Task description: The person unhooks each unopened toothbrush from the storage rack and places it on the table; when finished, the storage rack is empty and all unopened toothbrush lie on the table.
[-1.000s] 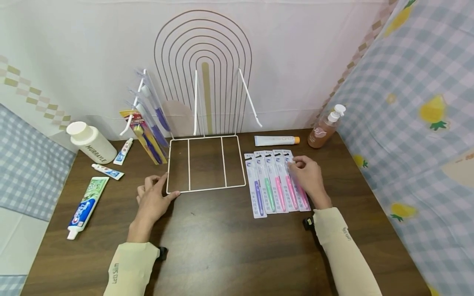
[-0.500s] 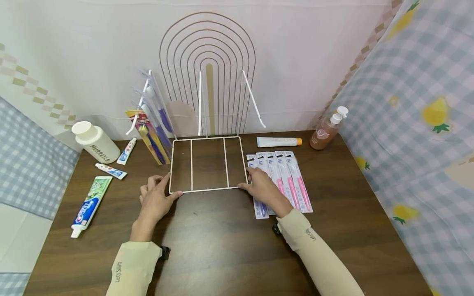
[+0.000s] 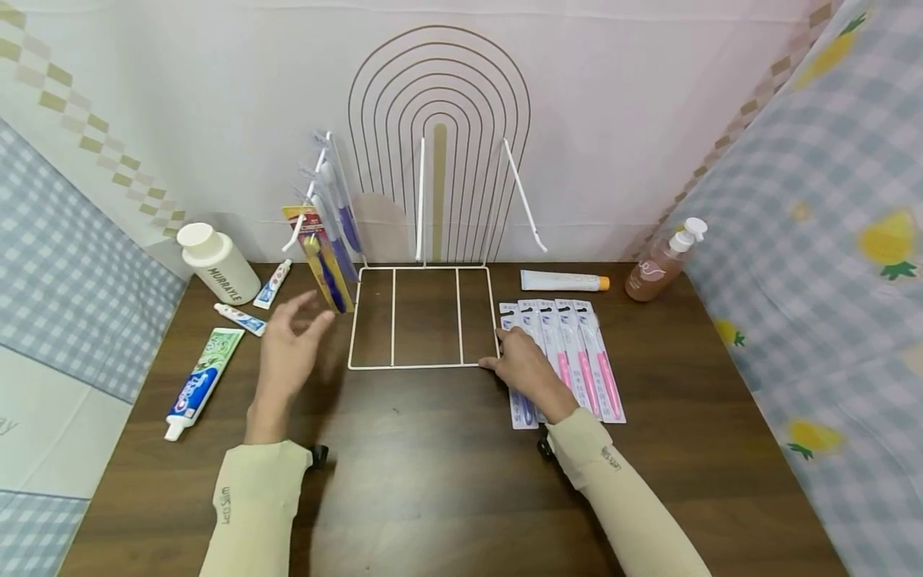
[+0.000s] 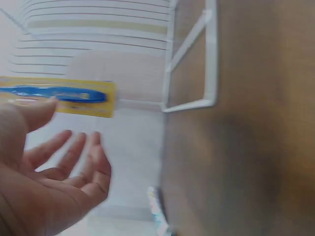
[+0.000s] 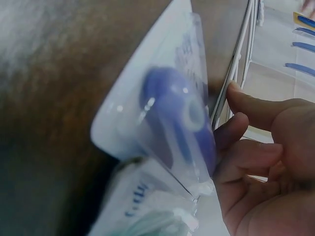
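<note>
A white wire display rack (image 3: 407, 367) stands against the back wall, its base on the table and its prongs jutting forward. On the left prong hang several packaged toothbrushes, with a yellow-backed toothbrush pack (image 3: 332, 276) in front. Just left of that pack's lower end is my left hand (image 3: 284, 349), raised off the table, with fingers and thumb apart and nothing between them. My right hand (image 3: 530, 365) grips the front right corner of the rack's base with thumb and forefinger. Under that hand and beside it lies a row of packaged toothbrushes (image 3: 602, 361), partly covered.
To the left lie a large toothpaste tube (image 3: 205, 381) and two small tubes near a white bottle (image 3: 219, 264). Behind the toothbrush row is a white tube with an orange cap (image 3: 562, 280). A pump bottle (image 3: 659, 264) stands at the back right.
My left hand has let go of the rack's front left corner and risen toward the hanging packs. My right hand has moved left from the toothbrush row to the rack's right corner.
</note>
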Demonstrator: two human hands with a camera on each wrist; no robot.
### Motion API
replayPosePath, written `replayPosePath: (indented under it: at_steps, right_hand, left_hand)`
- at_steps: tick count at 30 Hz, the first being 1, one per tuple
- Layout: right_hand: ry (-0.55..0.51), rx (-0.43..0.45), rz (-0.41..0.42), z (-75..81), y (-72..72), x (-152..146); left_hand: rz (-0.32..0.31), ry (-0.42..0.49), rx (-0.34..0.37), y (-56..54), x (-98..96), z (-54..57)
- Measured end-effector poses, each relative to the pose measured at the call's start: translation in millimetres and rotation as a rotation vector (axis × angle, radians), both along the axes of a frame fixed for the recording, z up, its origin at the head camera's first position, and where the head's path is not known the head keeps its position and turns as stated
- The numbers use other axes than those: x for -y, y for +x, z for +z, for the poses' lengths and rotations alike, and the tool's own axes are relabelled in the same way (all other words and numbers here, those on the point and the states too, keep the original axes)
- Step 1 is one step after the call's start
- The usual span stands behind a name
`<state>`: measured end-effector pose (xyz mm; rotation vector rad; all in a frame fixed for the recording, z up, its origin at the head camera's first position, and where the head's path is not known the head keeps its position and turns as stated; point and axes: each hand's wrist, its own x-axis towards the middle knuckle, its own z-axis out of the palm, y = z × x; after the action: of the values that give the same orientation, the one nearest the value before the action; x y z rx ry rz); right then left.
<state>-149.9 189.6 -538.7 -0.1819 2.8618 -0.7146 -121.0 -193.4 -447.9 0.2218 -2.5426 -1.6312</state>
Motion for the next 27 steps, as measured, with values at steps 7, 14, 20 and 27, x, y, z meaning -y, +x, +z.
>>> replayPosePath:
  at_steps: [7, 14, 20, 27]
  right_hand:
    - [-0.003, -0.012, -0.013, 1.0, 3.1, 0]
    - [-0.006, 0.001, -0.029, -0.3, 4.0, 0]
    - [0.013, -0.007, -0.037, -2.3, 3.9, 0]
    - [-0.003, -0.008, -0.036, -5.4, 3.5, -3]
  left_hand:
    - [0.077, 0.300, -0.249, -15.0, -11.7, 24.1]
    - [0.112, 0.319, -0.287, -21.5, -17.0, 26.2]
    - [0.110, 0.313, -0.309, -17.2, -18.6, 30.4]
    - [-0.006, 0.280, -0.289, -9.2, -25.6, 32.7]
